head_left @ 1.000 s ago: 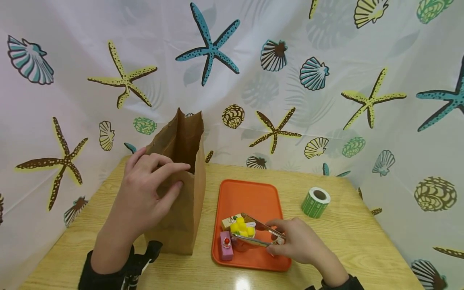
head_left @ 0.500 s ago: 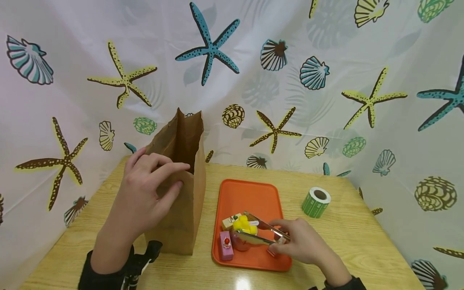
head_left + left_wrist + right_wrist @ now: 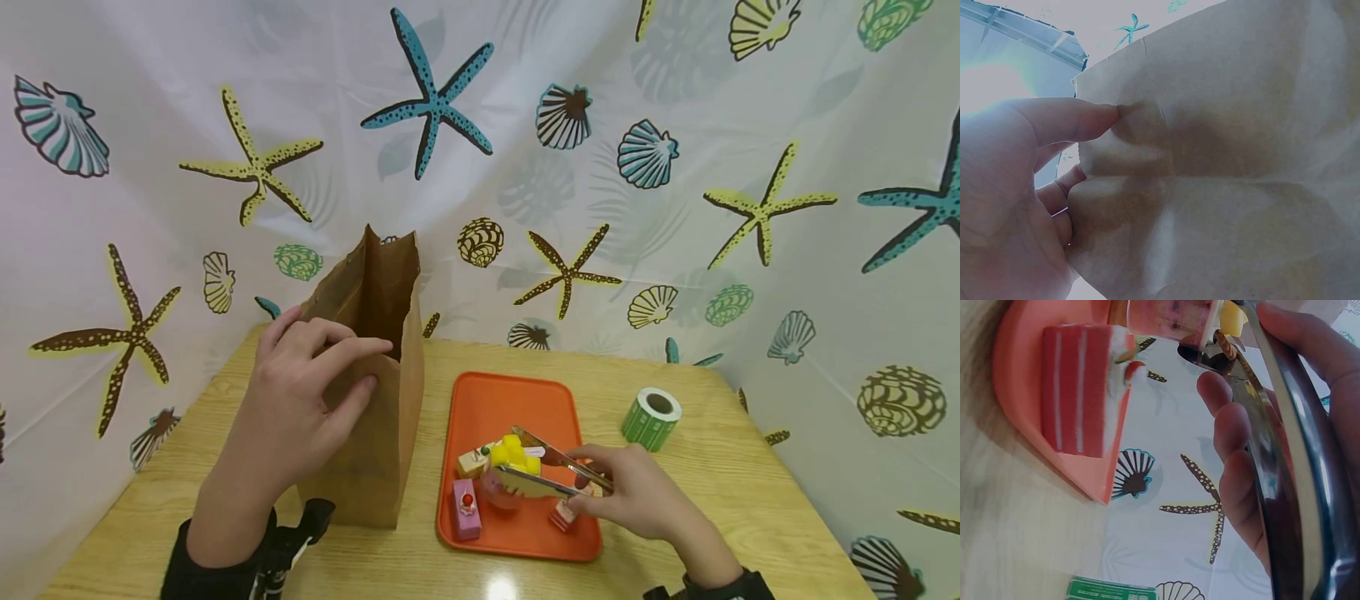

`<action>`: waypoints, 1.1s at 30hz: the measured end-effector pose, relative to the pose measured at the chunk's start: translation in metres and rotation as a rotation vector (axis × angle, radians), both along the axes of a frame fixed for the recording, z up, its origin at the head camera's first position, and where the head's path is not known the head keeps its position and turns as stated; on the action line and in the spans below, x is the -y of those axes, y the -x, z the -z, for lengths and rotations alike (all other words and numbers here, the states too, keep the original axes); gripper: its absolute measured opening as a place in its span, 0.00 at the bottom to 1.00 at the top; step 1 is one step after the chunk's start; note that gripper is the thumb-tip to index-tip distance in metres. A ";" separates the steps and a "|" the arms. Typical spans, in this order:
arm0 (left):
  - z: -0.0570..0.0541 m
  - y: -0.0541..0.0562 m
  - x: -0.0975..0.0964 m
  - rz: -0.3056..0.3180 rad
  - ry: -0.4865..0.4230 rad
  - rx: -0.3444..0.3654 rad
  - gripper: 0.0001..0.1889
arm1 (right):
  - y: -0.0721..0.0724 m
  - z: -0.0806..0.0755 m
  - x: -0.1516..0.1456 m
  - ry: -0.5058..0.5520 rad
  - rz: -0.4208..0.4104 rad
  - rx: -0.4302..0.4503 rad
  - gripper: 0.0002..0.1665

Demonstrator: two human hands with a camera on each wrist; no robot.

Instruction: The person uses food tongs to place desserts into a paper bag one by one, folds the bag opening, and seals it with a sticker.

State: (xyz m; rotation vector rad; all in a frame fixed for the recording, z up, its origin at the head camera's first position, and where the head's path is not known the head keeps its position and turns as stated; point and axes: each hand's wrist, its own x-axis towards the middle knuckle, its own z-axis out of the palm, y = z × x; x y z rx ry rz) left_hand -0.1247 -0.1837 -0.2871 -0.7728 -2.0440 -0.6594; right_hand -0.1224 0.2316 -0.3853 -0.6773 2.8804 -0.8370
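My left hand (image 3: 300, 408) pinches the near rim of a brown paper bag (image 3: 412, 425), which stands upright with its mouth open. In the left wrist view the thumb (image 3: 1079, 119) presses the outside of the paper (image 3: 1241, 125); other fingers show past its edge. My right hand (image 3: 641, 492) grips metal tongs (image 3: 536, 484). Their tips close round a small clear dessert cup (image 3: 1172, 319) with a pink body and yellow cubes (image 3: 513, 454) on top. The cup is over the left part of an orange tray (image 3: 517, 400).
On the tray lie a purple cake piece (image 3: 467, 515) with a red berry, a cream cake piece (image 3: 472, 461) and a red layered cake slice (image 3: 1079, 387). A roll of green labels (image 3: 648, 425) stands right of the tray. A patterned cloth (image 3: 480, 125) hangs behind the table.
My right hand has shifted slightly right and up, carrying the tongs and dessert cup with it. The red cake slice shows more beneath the tongs. My left hand keeps its place on the bag.
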 end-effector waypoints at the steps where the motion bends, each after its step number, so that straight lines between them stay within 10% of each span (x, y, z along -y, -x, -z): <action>1: 0.000 0.000 0.000 0.000 0.000 -0.001 0.18 | 0.000 -0.002 -0.001 0.001 0.001 -0.011 0.29; 33: -0.001 0.000 0.001 0.002 -0.005 0.018 0.18 | 0.011 -0.088 0.005 0.021 -0.083 -0.267 0.32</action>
